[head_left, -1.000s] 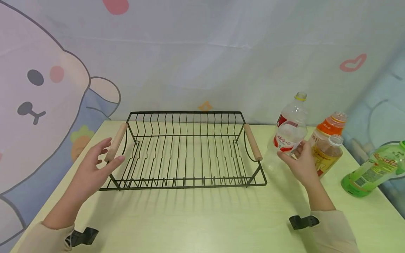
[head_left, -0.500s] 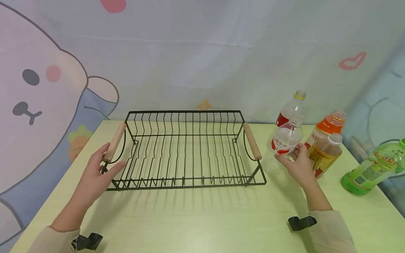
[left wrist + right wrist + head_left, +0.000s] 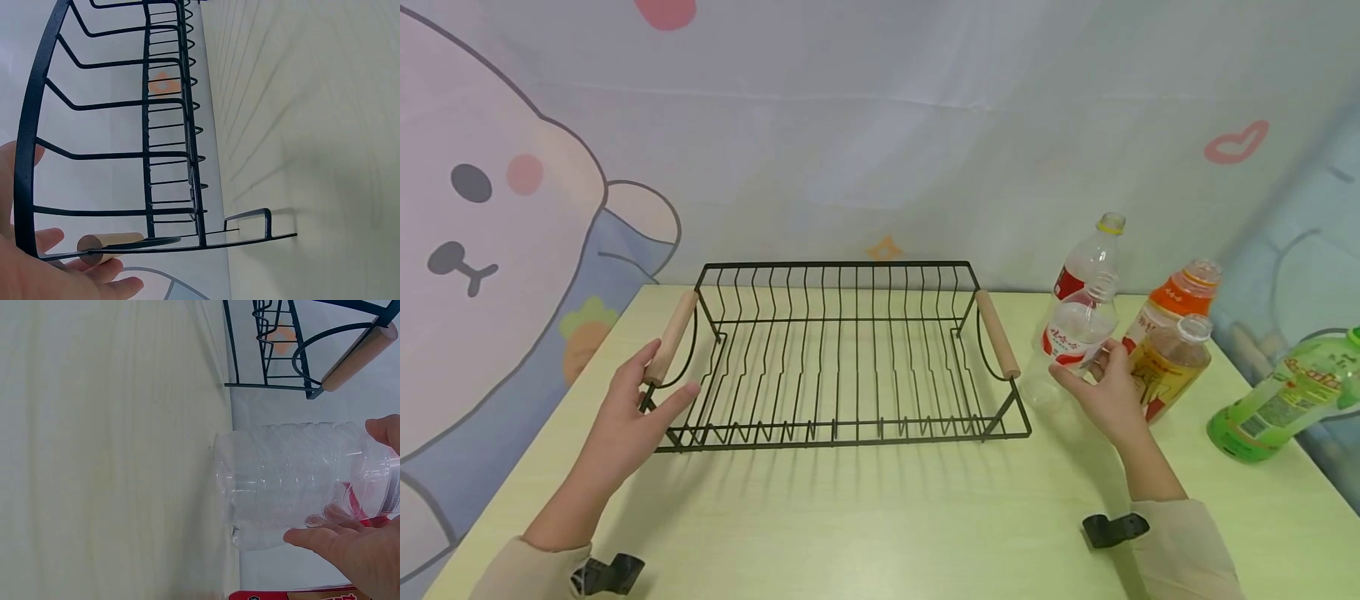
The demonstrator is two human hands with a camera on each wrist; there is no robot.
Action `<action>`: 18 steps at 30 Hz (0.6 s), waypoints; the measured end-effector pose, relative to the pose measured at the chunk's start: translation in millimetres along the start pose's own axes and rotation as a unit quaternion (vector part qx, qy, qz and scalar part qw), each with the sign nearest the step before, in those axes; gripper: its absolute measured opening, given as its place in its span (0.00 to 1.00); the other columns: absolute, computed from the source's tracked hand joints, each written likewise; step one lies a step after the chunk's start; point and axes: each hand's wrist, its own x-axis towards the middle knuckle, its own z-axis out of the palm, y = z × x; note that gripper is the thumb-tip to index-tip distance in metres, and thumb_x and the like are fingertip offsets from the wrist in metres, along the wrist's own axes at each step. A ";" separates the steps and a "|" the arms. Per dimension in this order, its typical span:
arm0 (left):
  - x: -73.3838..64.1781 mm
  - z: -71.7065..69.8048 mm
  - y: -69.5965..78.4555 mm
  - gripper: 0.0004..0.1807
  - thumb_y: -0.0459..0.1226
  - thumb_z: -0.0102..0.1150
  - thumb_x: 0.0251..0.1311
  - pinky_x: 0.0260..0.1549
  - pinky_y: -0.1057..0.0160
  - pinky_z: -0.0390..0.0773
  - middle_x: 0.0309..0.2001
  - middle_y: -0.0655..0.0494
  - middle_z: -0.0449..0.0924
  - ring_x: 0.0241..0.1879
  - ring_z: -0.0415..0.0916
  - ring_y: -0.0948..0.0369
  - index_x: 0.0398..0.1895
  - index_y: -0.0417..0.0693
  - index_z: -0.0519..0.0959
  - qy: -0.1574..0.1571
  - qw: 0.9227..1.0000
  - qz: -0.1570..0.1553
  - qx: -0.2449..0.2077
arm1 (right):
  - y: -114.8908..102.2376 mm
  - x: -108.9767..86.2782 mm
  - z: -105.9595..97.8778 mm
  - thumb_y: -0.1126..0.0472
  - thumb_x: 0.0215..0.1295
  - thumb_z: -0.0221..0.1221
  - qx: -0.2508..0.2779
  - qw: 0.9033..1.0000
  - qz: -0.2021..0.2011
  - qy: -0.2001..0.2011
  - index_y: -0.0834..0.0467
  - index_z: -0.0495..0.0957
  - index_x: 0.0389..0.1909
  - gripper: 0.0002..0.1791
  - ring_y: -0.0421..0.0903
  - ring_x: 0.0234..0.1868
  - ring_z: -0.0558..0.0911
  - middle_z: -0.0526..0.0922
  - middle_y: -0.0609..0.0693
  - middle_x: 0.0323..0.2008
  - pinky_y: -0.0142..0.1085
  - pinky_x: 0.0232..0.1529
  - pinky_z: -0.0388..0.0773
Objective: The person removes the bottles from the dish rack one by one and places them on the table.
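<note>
My right hand [image 3: 1112,400] holds a clear plastic bottle [image 3: 1071,329] with a white and red label, its thumb on the near side and fingers on the other. That bottle stands capless on the table, seen sideways in the right wrist view [image 3: 287,475]. At the left end of a black wire dish rack [image 3: 850,443], my left hand [image 3: 632,421] has its fingers loosely spread beside the wooden handle [image 3: 672,337]. Its thumb points toward the rack's front corner. In the left wrist view, fingertips [image 3: 109,270] lie close to the handle; whether they touch it, I cannot tell.
Behind the held bottle stands another clear bottle [image 3: 1078,258] with a red label. To its right are an orange-topped bottle [image 3: 1180,296], a yellow-labelled bottle [image 3: 1172,371] and a green bottle [image 3: 1273,400]. A printed curtain [image 3: 850,167] hangs behind the table [image 3: 865,525].
The bottle in my right hand has shifted slightly left and become more upright, its neck now in sight. My left hand has moved a little right along the rack. The last half second shows hardly any movement.
</note>
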 end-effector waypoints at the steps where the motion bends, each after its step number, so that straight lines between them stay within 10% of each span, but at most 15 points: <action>1: 0.0 -0.2 0.3 0.46 0.45 0.55 0.67 0.59 0.30 0.52 0.71 0.27 0.43 0.70 0.44 0.34 0.76 0.38 0.40 0.000 1.000 -0.001 0.001 | 0.0 -0.2 0.2 0.51 0.66 0.60 0.001 1.000 0.000 -0.001 0.64 0.35 0.71 0.50 0.63 0.69 0.60 0.55 0.67 0.69 0.58 0.65 0.60; 18: 8.1 -10.4 15.9 0.48 0.51 0.54 0.67 0.56 0.28 0.54 0.71 0.26 0.40 0.69 0.44 0.31 0.76 0.38 0.38 -0.033 0.998 -0.021 0.056 | -42.7 -11.5 -27.3 0.55 0.67 0.58 0.011 0.996 -0.065 0.067 0.57 0.34 0.75 0.48 0.60 0.75 0.48 0.48 0.64 0.74 0.51 0.72 0.46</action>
